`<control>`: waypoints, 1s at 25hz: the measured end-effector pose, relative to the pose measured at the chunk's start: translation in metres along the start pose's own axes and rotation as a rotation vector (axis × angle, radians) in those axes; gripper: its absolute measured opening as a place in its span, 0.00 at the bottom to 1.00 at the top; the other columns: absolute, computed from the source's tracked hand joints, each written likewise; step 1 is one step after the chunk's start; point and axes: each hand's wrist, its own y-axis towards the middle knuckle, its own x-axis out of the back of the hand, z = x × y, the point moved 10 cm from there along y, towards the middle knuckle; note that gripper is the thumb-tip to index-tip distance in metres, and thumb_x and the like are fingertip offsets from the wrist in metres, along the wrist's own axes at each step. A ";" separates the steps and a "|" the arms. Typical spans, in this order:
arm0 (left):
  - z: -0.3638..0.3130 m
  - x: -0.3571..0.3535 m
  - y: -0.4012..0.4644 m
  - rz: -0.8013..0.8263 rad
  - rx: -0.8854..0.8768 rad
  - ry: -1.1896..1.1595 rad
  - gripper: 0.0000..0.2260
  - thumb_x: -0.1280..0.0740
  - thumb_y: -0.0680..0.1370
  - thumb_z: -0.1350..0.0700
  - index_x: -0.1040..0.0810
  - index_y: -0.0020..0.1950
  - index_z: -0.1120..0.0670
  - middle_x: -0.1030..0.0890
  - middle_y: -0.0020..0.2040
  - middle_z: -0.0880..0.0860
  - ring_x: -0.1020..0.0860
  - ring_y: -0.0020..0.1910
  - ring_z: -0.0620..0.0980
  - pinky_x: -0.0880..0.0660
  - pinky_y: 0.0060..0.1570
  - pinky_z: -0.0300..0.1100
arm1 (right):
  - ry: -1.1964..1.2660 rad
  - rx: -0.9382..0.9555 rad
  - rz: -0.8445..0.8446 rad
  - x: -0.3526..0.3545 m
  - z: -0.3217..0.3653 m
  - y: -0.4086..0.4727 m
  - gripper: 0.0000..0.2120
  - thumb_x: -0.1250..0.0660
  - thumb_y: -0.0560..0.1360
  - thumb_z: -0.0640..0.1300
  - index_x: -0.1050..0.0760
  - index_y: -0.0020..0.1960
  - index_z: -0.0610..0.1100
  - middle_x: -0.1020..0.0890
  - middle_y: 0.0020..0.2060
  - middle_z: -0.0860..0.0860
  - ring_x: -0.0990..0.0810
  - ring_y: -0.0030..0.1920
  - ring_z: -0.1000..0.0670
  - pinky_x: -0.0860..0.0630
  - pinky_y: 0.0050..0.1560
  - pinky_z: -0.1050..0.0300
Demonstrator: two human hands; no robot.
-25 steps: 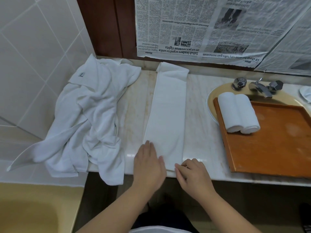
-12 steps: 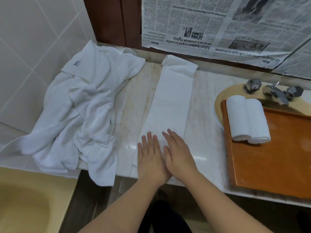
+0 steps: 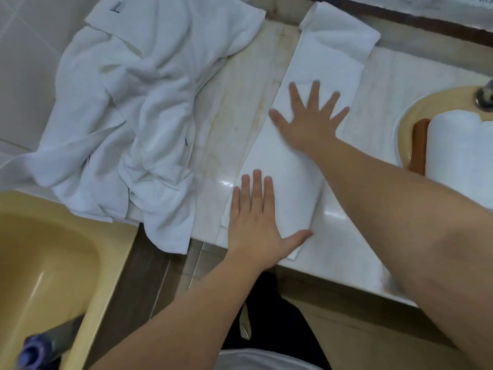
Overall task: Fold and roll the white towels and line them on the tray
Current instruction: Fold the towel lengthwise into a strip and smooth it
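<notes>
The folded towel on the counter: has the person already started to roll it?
No, the folded towel lies flat, with both hands, left and right, pressing open on it.

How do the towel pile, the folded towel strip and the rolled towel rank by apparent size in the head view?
1. towel pile
2. folded towel strip, partly under both hands
3. rolled towel, cut off by the frame edge, so unsure

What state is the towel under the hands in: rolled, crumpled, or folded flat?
Folded flat. The towel lies as a long narrow strip on the counter, unrolled, with the left hand and right hand pressing it, fingers straight.
</notes>
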 end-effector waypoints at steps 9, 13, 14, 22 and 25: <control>0.000 -0.004 0.001 0.011 -0.010 -0.014 0.58 0.51 0.70 0.16 0.68 0.83 0.55 0.72 0.82 0.55 0.73 0.80 0.56 0.60 0.81 0.59 | -0.044 -0.030 0.040 0.048 -0.025 0.098 0.52 0.63 0.63 0.87 0.63 0.81 0.64 0.64 0.83 0.47 0.64 0.80 0.30 0.64 0.72 0.20; 0.001 -0.002 0.000 0.012 -0.010 -0.014 0.58 0.52 0.70 0.17 0.68 0.83 0.55 0.72 0.82 0.55 0.74 0.80 0.55 0.63 0.81 0.59 | 0.084 0.057 -0.033 0.038 -0.007 0.047 0.42 0.47 0.78 0.73 0.62 0.84 0.58 0.58 0.84 0.47 0.59 0.83 0.37 0.60 0.77 0.27; 0.002 -0.002 0.000 0.006 -0.008 -0.015 0.57 0.52 0.70 0.17 0.68 0.83 0.55 0.72 0.82 0.55 0.74 0.80 0.55 0.64 0.81 0.58 | 0.162 0.087 -0.063 0.033 -0.002 0.022 0.41 0.42 0.81 0.66 0.60 0.84 0.56 0.57 0.84 0.47 0.58 0.83 0.39 0.59 0.79 0.30; 0.009 0.008 -0.006 -0.058 -0.103 -0.240 0.38 0.45 0.83 0.34 0.53 0.85 0.53 0.61 0.85 0.52 0.64 0.83 0.50 0.56 0.82 0.55 | 0.379 0.323 -0.240 -0.033 -0.017 -0.227 0.28 0.42 0.86 0.48 0.46 0.84 0.49 0.50 0.84 0.50 0.54 0.83 0.54 0.52 0.83 0.47; 0.029 0.032 -0.031 -0.237 -0.256 -0.201 0.27 0.37 0.82 0.37 0.30 0.78 0.49 0.37 0.81 0.55 0.39 0.80 0.56 0.38 0.77 0.60 | 0.228 0.640 -0.309 -0.053 -0.018 -0.286 0.22 0.36 0.84 0.51 0.29 0.77 0.50 0.31 0.77 0.43 0.32 0.77 0.45 0.34 0.77 0.45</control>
